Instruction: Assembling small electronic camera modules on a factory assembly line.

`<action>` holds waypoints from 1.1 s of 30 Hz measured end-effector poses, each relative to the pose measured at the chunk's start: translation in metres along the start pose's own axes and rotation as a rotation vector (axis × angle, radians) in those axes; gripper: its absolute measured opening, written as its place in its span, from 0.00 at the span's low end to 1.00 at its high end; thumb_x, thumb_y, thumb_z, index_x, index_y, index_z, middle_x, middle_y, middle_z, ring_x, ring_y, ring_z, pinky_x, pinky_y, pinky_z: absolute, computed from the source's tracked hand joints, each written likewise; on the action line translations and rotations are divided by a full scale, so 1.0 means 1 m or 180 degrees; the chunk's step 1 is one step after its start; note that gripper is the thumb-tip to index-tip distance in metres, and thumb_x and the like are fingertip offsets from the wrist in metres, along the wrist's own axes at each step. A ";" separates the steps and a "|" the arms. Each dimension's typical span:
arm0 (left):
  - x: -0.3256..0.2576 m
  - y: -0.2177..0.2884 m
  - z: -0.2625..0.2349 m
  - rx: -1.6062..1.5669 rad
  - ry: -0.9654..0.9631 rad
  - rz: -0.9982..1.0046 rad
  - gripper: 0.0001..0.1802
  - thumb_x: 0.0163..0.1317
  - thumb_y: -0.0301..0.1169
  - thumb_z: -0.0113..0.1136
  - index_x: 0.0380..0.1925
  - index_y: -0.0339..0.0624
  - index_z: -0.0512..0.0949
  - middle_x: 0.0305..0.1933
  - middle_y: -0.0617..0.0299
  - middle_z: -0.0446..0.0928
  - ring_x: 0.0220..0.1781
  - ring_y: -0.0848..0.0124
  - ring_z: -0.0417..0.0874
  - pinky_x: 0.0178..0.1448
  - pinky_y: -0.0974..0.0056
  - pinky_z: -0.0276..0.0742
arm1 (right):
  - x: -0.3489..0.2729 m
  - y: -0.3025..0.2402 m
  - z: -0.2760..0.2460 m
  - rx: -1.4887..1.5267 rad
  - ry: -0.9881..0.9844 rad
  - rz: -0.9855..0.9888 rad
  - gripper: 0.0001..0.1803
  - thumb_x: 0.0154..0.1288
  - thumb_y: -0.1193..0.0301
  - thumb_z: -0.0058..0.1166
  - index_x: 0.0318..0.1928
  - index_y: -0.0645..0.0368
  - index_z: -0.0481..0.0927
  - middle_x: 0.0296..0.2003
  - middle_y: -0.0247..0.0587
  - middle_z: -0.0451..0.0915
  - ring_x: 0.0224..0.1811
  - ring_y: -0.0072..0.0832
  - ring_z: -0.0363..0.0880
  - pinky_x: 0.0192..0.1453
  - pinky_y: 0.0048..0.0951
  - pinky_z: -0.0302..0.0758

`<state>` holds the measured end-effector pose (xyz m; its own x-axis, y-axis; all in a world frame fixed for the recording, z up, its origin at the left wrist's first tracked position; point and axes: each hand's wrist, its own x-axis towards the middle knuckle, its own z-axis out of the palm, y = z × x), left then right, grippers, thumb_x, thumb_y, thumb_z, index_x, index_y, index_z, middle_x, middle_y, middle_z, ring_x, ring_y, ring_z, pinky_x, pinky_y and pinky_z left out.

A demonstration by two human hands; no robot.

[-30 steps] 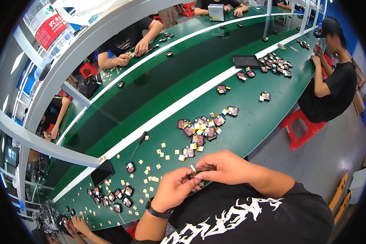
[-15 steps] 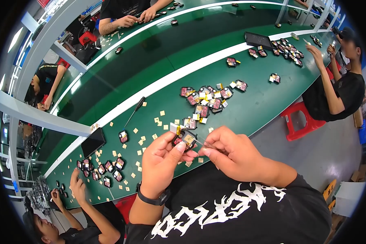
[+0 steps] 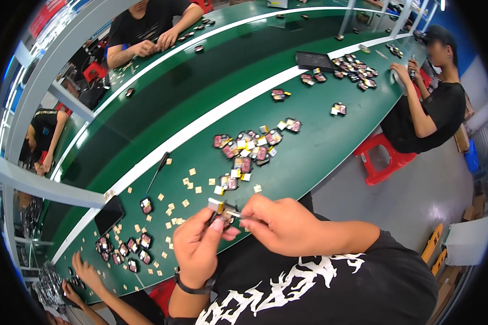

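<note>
My left hand [image 3: 196,249] is closed around a small black electronic housing [image 3: 222,221], held up just in front of my body. A silver pouch battery [image 3: 216,205] with yellow tape sticks up from its far side. Between the thumb and fingers of my right hand [image 3: 282,225] is a thin metal tool [image 3: 235,215], its tip at the housing's open face. Fingers and blur hide which kind of tool it is. Beyond my hands, a pile of similar housings with batteries [image 3: 242,150] lies on the green table [image 3: 298,157].
Small tan squares [image 3: 186,203] are scattered left of my hands. A long-shafted screwdriver [image 3: 158,171] reaches a single housing [image 3: 146,205]. More housings [image 3: 123,250] lie near a co-worker's hand [image 3: 87,271]. A black tray [image 3: 314,61] and a red stool [image 3: 377,157] are at right.
The whole view has shifted, so table and co-workers sit farther left. My hands still hold the housing and tool; the tool's tip now lies over the housing's face instead of at its side.
</note>
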<state>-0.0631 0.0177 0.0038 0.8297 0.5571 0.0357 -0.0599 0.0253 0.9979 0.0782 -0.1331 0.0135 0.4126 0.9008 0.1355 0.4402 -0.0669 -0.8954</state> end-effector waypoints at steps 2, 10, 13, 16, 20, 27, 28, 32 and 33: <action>0.001 -0.010 -0.008 -0.0243 -0.0193 -0.0141 0.16 0.75 0.23 0.53 0.56 0.20 0.77 0.42 0.48 0.85 0.35 0.65 0.90 0.39 0.67 0.87 | 0.000 -0.003 -0.002 0.0084 -0.0062 0.0197 0.08 0.72 0.75 0.56 0.44 0.60 0.70 0.22 0.49 0.79 0.25 0.53 0.81 0.28 0.46 0.74; 0.001 -0.016 -0.003 -0.0830 -0.0161 -0.0707 0.19 0.76 0.25 0.54 0.62 0.22 0.74 0.45 0.48 0.85 0.36 0.68 0.89 0.40 0.67 0.88 | 0.004 0.014 -0.010 0.0647 0.0310 0.0312 0.19 0.69 0.70 0.67 0.55 0.61 0.76 0.22 0.35 0.81 0.22 0.15 0.75 0.28 0.26 0.71; -0.002 -0.018 0.004 -0.0298 -0.0286 -0.0532 0.18 0.73 0.22 0.58 0.59 0.23 0.76 0.45 0.51 0.85 0.36 0.71 0.88 0.40 0.70 0.86 | 0.023 0.009 -0.017 0.0519 0.0064 0.0360 0.15 0.68 0.71 0.67 0.52 0.61 0.81 0.26 0.38 0.82 0.24 0.15 0.74 0.29 0.25 0.71; -0.005 -0.023 0.009 -0.0035 -0.0200 -0.0382 0.16 0.70 0.19 0.62 0.56 0.25 0.79 0.45 0.54 0.85 0.36 0.74 0.88 0.40 0.72 0.86 | 0.025 0.016 -0.012 0.0552 -0.0239 -0.0091 0.14 0.68 0.71 0.67 0.51 0.61 0.82 0.27 0.37 0.83 0.25 0.16 0.77 0.30 0.25 0.73; -0.004 -0.014 0.015 -0.0169 0.0056 -0.0413 0.13 0.71 0.19 0.60 0.54 0.25 0.79 0.44 0.54 0.85 0.38 0.73 0.88 0.43 0.71 0.86 | 0.020 0.022 -0.015 0.0641 -0.0157 0.0177 0.11 0.68 0.71 0.66 0.48 0.61 0.82 0.30 0.36 0.85 0.28 0.16 0.81 0.32 0.24 0.76; -0.002 -0.024 0.014 -0.0649 -0.0089 -0.0424 0.15 0.73 0.19 0.57 0.57 0.26 0.74 0.46 0.51 0.83 0.39 0.71 0.88 0.44 0.69 0.87 | 0.012 0.024 -0.019 0.0658 -0.0187 0.0457 0.09 0.71 0.71 0.65 0.42 0.63 0.80 0.25 0.32 0.80 0.25 0.13 0.73 0.28 0.23 0.71; -0.001 -0.024 0.016 -0.0614 -0.0055 -0.0447 0.14 0.73 0.19 0.56 0.56 0.27 0.73 0.46 0.51 0.83 0.39 0.70 0.88 0.43 0.68 0.86 | 0.012 0.025 -0.020 0.0569 -0.0305 0.0572 0.09 0.71 0.71 0.65 0.42 0.63 0.80 0.25 0.31 0.80 0.25 0.12 0.73 0.28 0.22 0.70; -0.001 -0.026 0.019 -0.0607 -0.0018 -0.0530 0.12 0.72 0.17 0.55 0.53 0.29 0.72 0.45 0.51 0.83 0.38 0.70 0.88 0.42 0.69 0.86 | 0.008 0.033 -0.006 0.1607 0.0059 0.0785 0.08 0.70 0.73 0.65 0.42 0.64 0.80 0.26 0.30 0.80 0.27 0.10 0.74 0.30 0.20 0.72; -0.001 -0.027 0.019 -0.0609 -0.0006 -0.0531 0.12 0.72 0.17 0.55 0.53 0.29 0.72 0.45 0.51 0.83 0.38 0.70 0.88 0.42 0.69 0.86 | 0.008 0.031 -0.005 0.1607 0.0047 0.0786 0.08 0.70 0.73 0.65 0.42 0.64 0.80 0.26 0.30 0.80 0.27 0.10 0.74 0.30 0.20 0.72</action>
<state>-0.0521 0.0008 -0.0219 0.8380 0.5303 -0.1284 -0.0259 0.2737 0.9615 0.0991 -0.1303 -0.0111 0.4677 0.8781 -0.1013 -0.1058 -0.0582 -0.9927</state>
